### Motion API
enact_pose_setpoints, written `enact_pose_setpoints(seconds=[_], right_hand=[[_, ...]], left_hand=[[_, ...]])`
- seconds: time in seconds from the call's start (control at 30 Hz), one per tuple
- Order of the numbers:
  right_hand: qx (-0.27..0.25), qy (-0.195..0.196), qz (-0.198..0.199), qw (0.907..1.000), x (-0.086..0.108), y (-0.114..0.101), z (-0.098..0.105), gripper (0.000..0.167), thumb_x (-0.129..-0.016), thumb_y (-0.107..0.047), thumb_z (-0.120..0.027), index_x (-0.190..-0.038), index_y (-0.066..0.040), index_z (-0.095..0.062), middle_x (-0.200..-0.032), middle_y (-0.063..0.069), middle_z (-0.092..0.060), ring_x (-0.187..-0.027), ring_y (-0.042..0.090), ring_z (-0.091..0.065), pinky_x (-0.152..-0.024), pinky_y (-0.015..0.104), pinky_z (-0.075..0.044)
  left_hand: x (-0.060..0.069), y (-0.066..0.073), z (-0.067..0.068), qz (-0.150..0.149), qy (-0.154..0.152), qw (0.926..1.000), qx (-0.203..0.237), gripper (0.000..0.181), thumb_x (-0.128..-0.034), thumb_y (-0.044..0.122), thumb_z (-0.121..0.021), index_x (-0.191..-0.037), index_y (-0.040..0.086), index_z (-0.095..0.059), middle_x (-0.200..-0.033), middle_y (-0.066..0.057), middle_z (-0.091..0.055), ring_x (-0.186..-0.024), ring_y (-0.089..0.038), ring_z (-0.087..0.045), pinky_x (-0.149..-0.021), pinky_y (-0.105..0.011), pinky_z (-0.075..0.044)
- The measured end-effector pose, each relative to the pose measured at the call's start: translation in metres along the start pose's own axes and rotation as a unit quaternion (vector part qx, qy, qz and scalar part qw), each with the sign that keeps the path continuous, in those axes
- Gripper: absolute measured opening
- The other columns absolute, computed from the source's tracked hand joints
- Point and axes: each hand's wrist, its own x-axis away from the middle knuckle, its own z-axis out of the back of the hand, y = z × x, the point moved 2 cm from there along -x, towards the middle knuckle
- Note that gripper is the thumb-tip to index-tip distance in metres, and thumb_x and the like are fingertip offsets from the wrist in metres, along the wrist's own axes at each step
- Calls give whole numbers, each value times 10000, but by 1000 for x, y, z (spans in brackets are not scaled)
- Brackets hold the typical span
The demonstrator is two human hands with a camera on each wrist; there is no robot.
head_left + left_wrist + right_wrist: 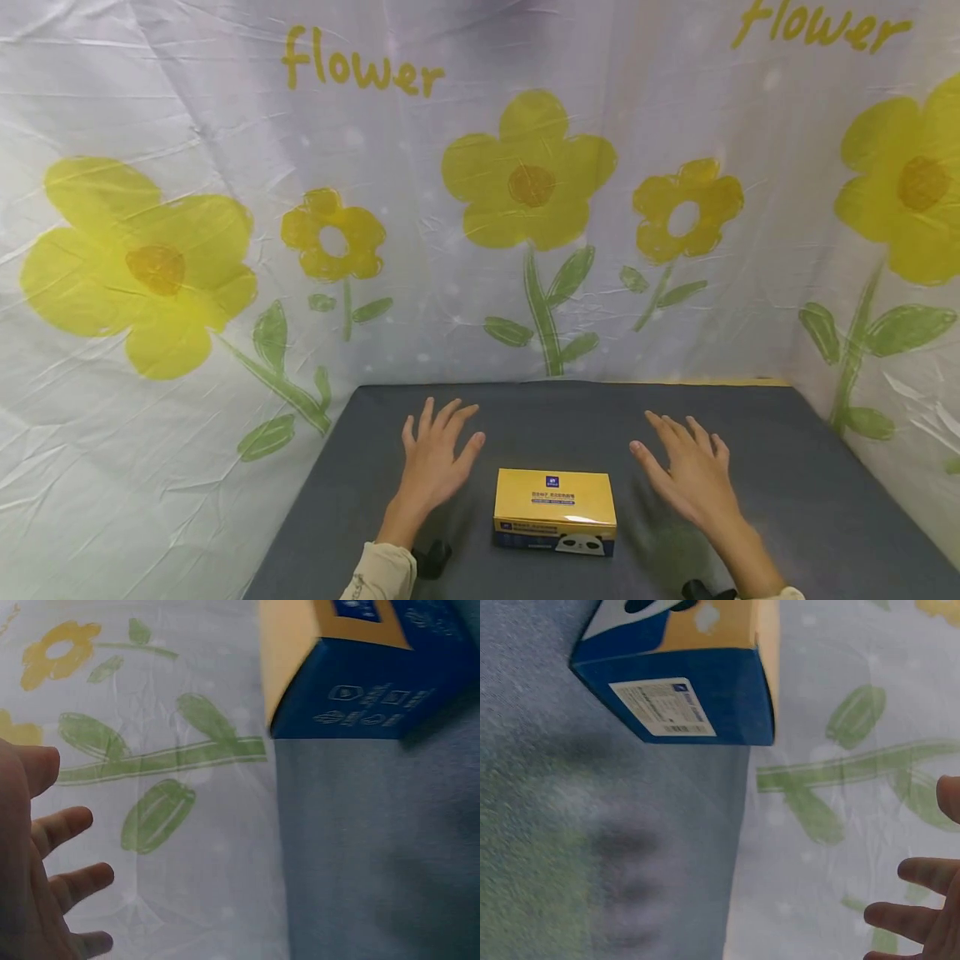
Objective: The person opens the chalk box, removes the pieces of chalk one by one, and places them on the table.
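Left grip (432,468) and right grip (693,477) empty, fingers apart, either side of the yellow-blue box (554,510) on the tabletop (555,427). Risk: uneven side contact could twist or skid it.

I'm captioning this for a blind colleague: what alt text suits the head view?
A person's left hand and right hand hover either side of a yellow-and-blue rectangular cardboard box resting on a dark grey tabletop. Behind hangs a white sheet printed with yellow flowers.
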Motion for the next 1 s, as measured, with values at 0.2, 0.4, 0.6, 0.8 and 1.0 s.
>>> enact_pose_setpoints(seconds=[0.2,0.4,0.6,0.8,1.0], right_hand=[[-109,103,245,9996,2,-2,-8,684,-1016,-524,-546,-1532,-86,-449,-1516,301,-463,-1409,584,-314,-1061,778,-160],[-303,199,830,9959,6,-8,-23,641,-973,-426,-667,-1500,-101,-500,-1541,260,-458,-1391,538,-383,-1043,752,-228],[-436,224,1108,9926,15,-11,-41,648,-918,-414,-742,-1462,-113,-555,-1526,218,-498,-1369,494,-447,-1019,742,-287],[-553,262,1226,9906,17,-14,-53,627,-906,-400,-758,-1438,-121,-581,-1485,190,-553,-1331,466,-502,-1003,725,-312],[-631,297,1424,9873,16,-19,-59,580,-900,-364,-772,-1406,-132,-609,-1415,159,-620,-1292,438,-552,-990,700,-369]], left_hand=[[8,-5,-8,-291,-188,9993,161,492,-1021,516,-529,-1464,303,-545,-1589,-53,-449,-1551,-445,-191,-1148,-739,-62],[17,-8,-20,-408,-726,9940,712,492,-1000,529,-563,-1451,333,-546,-1591,-23,-443,-1550,-431,-200,-1122,-755,-102],[33,-8,-38,-288,-1345,9835,1171,498,-985,495,-617,-1448,328,-539,-1561,-50,-472,-1532,-452,-228,-1071,-760,-189],[41,-7,-48,-255,-1522,9783,1379,536,-977,499,-626,-1470,321,-514,-1551,-54,-487,-1516,-455,-261,-1051,-756,-208],[41,-6,-54,-256,-1591,9749,1537,628,-935,534,-662,-1499,331,-473,-1571,-45,-468,-1516,-439,-281,-1075,-755,-203]])
